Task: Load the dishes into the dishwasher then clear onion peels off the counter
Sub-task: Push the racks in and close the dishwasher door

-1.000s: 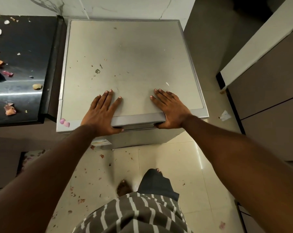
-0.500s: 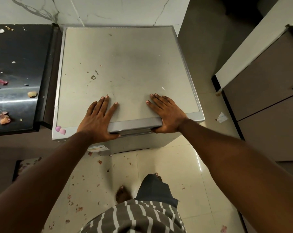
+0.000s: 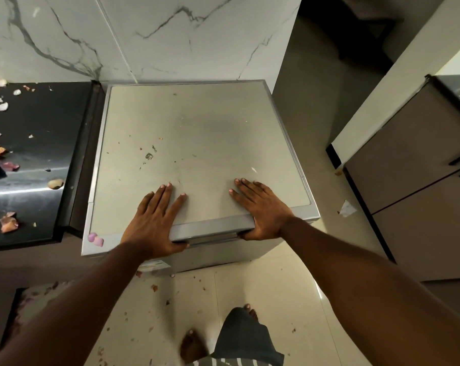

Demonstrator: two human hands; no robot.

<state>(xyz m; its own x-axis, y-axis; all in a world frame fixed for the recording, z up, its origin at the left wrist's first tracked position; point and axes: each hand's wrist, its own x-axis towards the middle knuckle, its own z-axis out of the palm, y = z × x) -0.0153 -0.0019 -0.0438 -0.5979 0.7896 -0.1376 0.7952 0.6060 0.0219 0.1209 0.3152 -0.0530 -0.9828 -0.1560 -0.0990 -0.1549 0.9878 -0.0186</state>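
Head view: the dishwasher (image 3: 197,154) stands at centre frame against the marble wall (image 3: 170,35), grey, its flat top dusty and speckled, the door closed. Onion peels (image 3: 8,223) litter the dark counter (image 3: 38,128) at nine o'clock. The left hand (image 3: 155,223) lies flat on the front edge, fingers spread, thumb hooked under the lip. The right hand (image 3: 263,210), at three o'clock of it, rests likewise, fingers splayed on top, thumb below the edge.
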